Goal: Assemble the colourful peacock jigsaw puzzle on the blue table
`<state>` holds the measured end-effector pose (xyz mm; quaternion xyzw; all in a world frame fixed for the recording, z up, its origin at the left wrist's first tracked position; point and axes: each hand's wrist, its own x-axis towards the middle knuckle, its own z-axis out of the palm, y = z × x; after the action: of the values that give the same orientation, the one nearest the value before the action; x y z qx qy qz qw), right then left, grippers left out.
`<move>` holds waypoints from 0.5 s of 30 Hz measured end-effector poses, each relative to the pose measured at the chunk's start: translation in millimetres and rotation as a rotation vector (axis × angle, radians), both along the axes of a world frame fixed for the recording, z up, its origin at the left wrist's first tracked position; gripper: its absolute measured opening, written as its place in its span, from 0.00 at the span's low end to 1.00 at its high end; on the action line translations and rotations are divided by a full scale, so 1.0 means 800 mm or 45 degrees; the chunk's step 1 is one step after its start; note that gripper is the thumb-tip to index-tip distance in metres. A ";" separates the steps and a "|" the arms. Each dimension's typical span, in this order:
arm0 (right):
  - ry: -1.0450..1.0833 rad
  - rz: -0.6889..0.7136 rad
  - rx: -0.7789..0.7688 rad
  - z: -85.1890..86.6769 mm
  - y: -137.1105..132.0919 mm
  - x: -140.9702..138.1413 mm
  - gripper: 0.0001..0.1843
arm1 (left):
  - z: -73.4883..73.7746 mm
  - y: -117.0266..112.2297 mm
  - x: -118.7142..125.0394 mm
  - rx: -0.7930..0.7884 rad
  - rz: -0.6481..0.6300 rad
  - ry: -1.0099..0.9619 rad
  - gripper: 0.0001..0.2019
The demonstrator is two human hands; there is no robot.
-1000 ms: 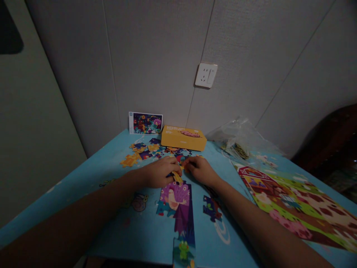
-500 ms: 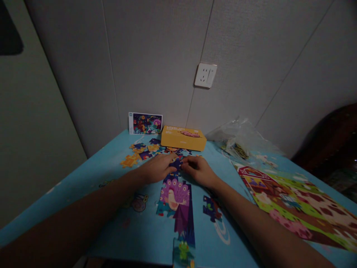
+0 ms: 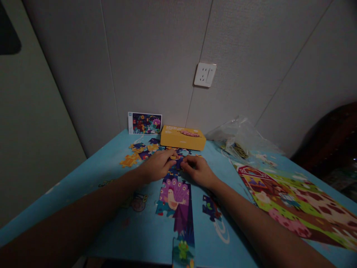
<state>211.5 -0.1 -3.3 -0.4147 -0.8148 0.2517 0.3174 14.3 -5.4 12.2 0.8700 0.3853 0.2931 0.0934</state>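
Observation:
A dark blue jigsaw puzzle piece (image 3: 179,164) is between my two hands, just above the far end of a joined strip of puzzle pieces (image 3: 178,193). My right hand (image 3: 198,172) pinches its right side. From the left, my left hand (image 3: 157,164) has thumb and forefinger closed around the piece's left edge, partly hiding it. The strip shows a pink peacock and runs toward me to a frog piece (image 3: 183,251) at the table's near edge. Right of the strip lie a few joined dark pieces (image 3: 209,208).
Loose puzzle pieces (image 3: 130,160) lie beyond my left hand. A picture card (image 3: 145,123) leans on the wall beside a yellow box (image 3: 182,138). Farther right are a clear plastic bag (image 3: 240,139) and a farm puzzle (image 3: 298,204) on the blue tablecloth (image 3: 92,208).
My left hand has shifted slightly, its thumb and forefinger sliding on the piece. My right hand stays almost in place. The view has moved a touch.

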 end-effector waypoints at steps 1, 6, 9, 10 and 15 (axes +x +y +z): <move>-0.013 0.003 -0.004 0.000 -0.001 0.000 0.12 | 0.000 0.000 0.000 -0.001 -0.003 0.011 0.08; -0.100 0.029 -0.021 0.003 -0.004 0.000 0.16 | 0.001 -0.001 -0.001 -0.029 -0.054 0.113 0.07; -0.109 0.050 -0.057 0.002 -0.004 0.001 0.17 | 0.000 -0.001 -0.001 -0.042 -0.088 0.124 0.07; -0.108 0.056 -0.076 0.002 -0.004 0.001 0.17 | 0.000 0.000 -0.001 -0.039 -0.103 0.126 0.07; -0.142 0.081 -0.063 0.002 -0.009 0.000 0.16 | -0.004 0.000 0.000 -0.016 -0.156 0.165 0.06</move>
<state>211.6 -7.7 -1.5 -0.4096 -0.8376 0.2582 0.2530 14.0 -5.8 9.2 0.9085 0.3384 0.2276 0.0915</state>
